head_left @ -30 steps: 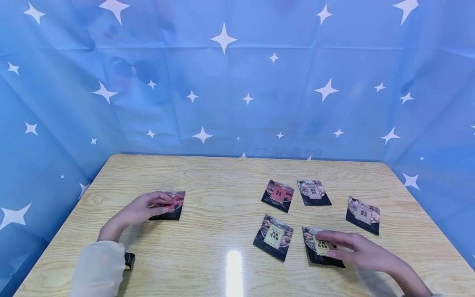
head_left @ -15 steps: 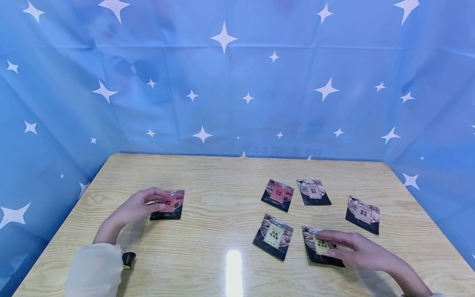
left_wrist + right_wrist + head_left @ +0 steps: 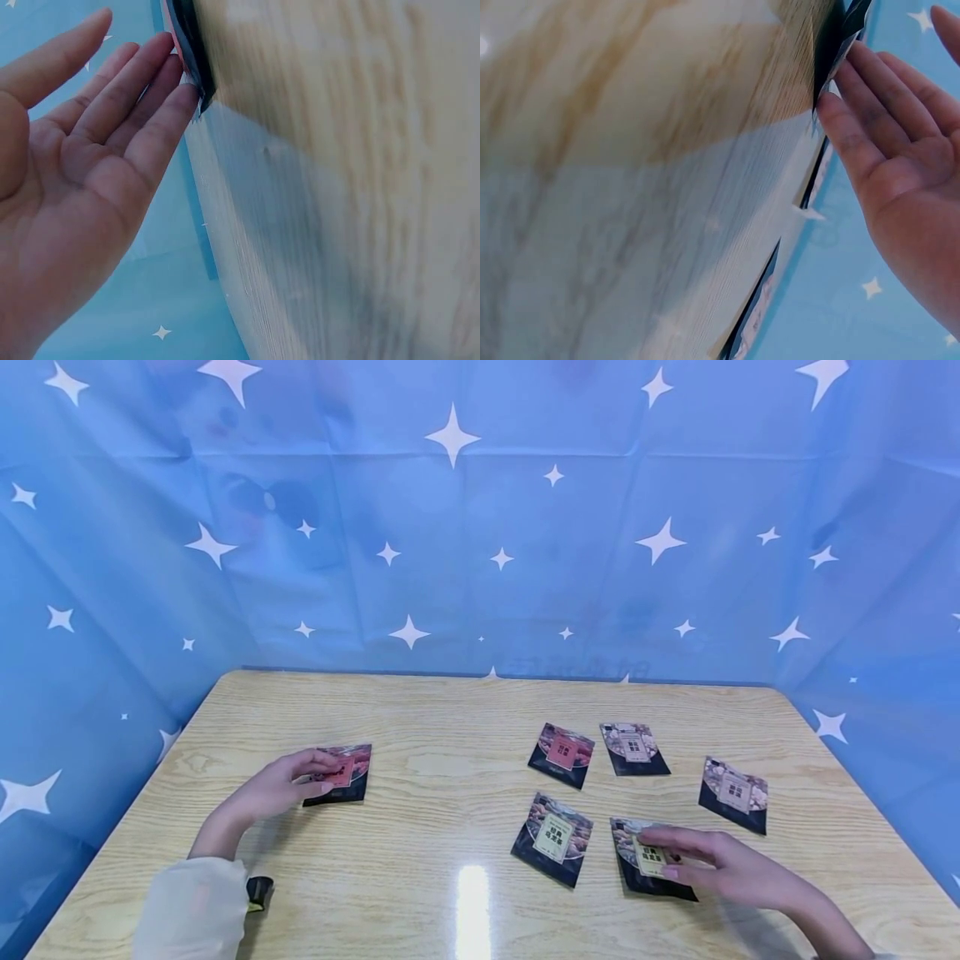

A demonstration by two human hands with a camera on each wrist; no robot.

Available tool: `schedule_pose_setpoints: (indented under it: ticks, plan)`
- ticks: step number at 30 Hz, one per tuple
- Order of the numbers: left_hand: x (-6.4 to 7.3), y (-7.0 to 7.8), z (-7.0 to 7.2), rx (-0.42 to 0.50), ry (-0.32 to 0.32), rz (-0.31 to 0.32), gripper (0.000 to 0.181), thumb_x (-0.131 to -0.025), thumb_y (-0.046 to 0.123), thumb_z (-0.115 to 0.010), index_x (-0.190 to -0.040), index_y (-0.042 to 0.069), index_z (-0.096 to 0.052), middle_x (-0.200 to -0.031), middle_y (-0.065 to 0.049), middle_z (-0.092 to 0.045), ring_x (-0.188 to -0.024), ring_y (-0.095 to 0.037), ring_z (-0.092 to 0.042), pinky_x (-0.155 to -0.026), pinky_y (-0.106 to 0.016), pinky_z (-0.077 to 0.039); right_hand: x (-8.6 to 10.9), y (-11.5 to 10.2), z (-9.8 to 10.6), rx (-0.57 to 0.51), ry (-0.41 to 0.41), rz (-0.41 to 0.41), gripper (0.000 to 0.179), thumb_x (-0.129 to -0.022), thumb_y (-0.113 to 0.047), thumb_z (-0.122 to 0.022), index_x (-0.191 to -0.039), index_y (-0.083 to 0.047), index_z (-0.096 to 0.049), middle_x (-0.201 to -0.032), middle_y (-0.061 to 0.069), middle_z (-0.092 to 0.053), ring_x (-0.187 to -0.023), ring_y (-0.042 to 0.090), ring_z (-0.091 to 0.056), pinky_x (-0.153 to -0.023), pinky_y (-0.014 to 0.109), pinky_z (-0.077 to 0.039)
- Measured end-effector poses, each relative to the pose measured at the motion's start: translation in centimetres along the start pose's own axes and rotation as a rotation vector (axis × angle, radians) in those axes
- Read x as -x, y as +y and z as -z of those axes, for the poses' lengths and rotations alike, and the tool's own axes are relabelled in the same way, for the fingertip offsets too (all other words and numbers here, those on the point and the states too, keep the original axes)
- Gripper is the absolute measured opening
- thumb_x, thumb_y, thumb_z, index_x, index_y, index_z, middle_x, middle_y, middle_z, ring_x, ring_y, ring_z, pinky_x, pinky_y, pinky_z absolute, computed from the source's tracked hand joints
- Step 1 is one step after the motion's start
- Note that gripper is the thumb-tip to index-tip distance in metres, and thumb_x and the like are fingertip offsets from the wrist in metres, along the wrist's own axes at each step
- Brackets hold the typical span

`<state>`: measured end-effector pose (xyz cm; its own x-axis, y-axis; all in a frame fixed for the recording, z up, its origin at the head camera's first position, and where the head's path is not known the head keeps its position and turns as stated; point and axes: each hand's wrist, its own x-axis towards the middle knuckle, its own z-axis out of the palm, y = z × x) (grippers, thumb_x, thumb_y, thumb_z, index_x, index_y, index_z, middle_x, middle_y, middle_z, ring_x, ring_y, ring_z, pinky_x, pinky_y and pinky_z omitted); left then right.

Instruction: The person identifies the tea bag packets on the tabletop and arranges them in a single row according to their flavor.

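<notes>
On the left side of the table lies a tea sachet with a red label [image 3: 358, 774]. My left hand [image 3: 279, 787] is over its left part, fingertips on its face and thumb apart. In the left wrist view the fingers are nearly straight and reach the edge of the dark sachet [image 3: 192, 52]. At the front right, my right hand [image 3: 720, 866] touches a tea sachet with a yellow-green label [image 3: 636, 870], covering its right part. The right wrist view shows the relaxed fingers against the sachet [image 3: 843, 46], the palm bare.
Between the hands lie a red-label sachet [image 3: 561, 754] and a green-label sachet [image 3: 553, 840]. Two pale flowered sachets, one behind [image 3: 634, 749] and one at the right [image 3: 735, 795], lie farther off. A small black object [image 3: 259, 892] shows beside the left sleeve [image 3: 191, 910]. A blue starred curtain [image 3: 480, 593] backs the table.
My left fingers lifted a little off the red label half a second ago and are lower on it again now. The right hand and the other sachets have stayed in place.
</notes>
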<state>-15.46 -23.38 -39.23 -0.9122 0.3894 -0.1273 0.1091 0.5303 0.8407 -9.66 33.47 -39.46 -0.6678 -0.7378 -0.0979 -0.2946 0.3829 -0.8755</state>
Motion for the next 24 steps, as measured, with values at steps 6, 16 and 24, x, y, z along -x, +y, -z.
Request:
schedule_pose_setpoints:
  ticks: [6,16,24]
  plan:
    - [0.0,-0.1,0.0,0.003,-0.005,0.017,0.035,-0.092,0.015,-0.056,-0.122,-0.002,-0.05,-0.123,-0.021,-0.051,-0.116,-0.039,-0.044,-0.086,-0.045,-0.042,0.0,-0.3,-0.1,0.006,0.005,-0.018,0.043,-0.095,-0.004,-0.045,-0.137,0.005,-0.035,-0.132,0.023,-0.044,-0.117,0.004,-0.045,-0.085,0.022,-0.044]
    - [0.0,0.0,0.1,0.029,-0.013,0.034,0.037,-0.092,0.014,-0.055,-0.124,-0.003,-0.048,-0.123,-0.023,-0.05,-0.117,-0.04,-0.043,-0.086,-0.044,-0.042,0.1,-0.7,0.1,0.06,0.006,0.007,0.043,-0.095,-0.002,-0.046,-0.136,0.003,-0.037,-0.131,0.021,-0.046,-0.114,0.009,-0.049,-0.085,0.023,-0.044]
    - [0.0,-0.1,0.2,0.033,-0.021,0.029,0.038,-0.092,0.015,-0.055,-0.125,-0.003,-0.048,-0.124,-0.023,-0.05,-0.117,-0.039,-0.043,-0.085,-0.042,-0.043,-0.4,-2.4,1.3,0.156,0.069,-0.009,0.042,-0.094,-0.005,-0.05,-0.133,0.005,-0.041,-0.128,0.019,-0.05,-0.113,0.006,-0.049,-0.084,0.024,-0.045]
